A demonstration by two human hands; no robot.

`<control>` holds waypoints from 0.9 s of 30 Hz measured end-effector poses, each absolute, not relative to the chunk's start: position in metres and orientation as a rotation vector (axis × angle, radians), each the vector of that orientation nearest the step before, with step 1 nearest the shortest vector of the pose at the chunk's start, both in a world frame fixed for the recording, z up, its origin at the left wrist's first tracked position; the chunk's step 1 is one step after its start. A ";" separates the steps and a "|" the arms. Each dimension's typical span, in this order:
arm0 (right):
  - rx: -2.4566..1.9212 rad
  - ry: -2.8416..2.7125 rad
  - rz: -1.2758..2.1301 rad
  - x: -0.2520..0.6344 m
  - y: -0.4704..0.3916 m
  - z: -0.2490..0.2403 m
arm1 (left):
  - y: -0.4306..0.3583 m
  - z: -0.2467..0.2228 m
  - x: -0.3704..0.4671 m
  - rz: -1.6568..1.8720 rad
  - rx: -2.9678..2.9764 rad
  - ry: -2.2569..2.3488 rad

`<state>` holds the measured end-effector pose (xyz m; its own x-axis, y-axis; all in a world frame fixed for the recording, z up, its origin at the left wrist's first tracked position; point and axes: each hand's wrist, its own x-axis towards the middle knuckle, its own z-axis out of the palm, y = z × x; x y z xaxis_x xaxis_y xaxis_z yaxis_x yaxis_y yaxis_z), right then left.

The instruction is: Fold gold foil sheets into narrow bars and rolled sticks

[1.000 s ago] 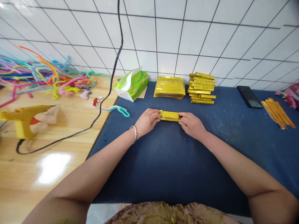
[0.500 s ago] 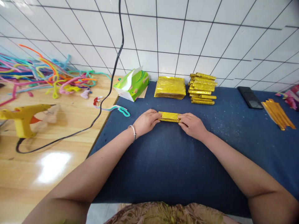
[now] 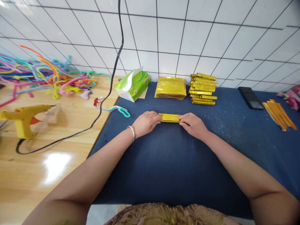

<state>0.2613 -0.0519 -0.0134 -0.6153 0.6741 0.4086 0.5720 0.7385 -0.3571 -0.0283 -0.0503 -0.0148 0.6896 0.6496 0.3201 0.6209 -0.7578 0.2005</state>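
A narrow folded sheet of gold foil paper [image 3: 170, 117] lies crosswise on the dark blue table cover [image 3: 168, 162]. My left hand [image 3: 147, 122], with a silver bangle at the wrist, is closed on its left end. At the right end, the fingers of my right hand [image 3: 192, 125] pinch the foil paper; the fingertips cover both ends. Behind it sits a flat stack of gold foil sheets [image 3: 170, 87]. Beside that stack is a pile of rolled gold foil strips [image 3: 203, 89].
A green tissue box [image 3: 134, 84] stands near the tiled wall. To the right lie a black phone [image 3: 250, 97] and folded orange-gold strips [image 3: 279, 114]. On the wooden table at left are a yellow glue gun [image 3: 23, 120], its black cord [image 3: 82, 133] and tangled pipe cleaners [image 3: 47, 73].
The foil paper between my hands looks slightly narrower, its near part folded over a little more. Both hands have shifted only slightly.
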 end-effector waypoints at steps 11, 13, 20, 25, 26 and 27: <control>-1.047 -2.281 0.490 0.256 -0.049 -0.007 | -0.048 -0.017 -0.025 0.744 2.521 1.159; -1.108 -2.240 0.523 0.255 -0.050 -0.005 | -0.050 -0.016 -0.023 0.771 2.452 1.201; -1.173 -2.206 0.610 0.255 -0.054 -0.002 | -0.054 -0.008 -0.019 0.750 2.302 1.217; -1.256 -2.143 0.687 0.254 -0.053 -0.001 | -0.055 -0.007 -0.018 0.752 2.265 1.278; -1.291 -2.126 0.702 0.253 -0.053 0.000 | -0.055 -0.007 -0.017 0.747 2.260 1.299; -1.321 -2.111 0.709 0.253 -0.053 0.000 | -0.054 -0.006 -0.017 0.738 2.255 1.317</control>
<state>0.2528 -0.0527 -0.0002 -0.3696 0.9137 0.1691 0.6265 0.3795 -0.6808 -0.0171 -0.0545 -0.0063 0.4087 0.8832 0.2303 0.6573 -0.4598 0.5971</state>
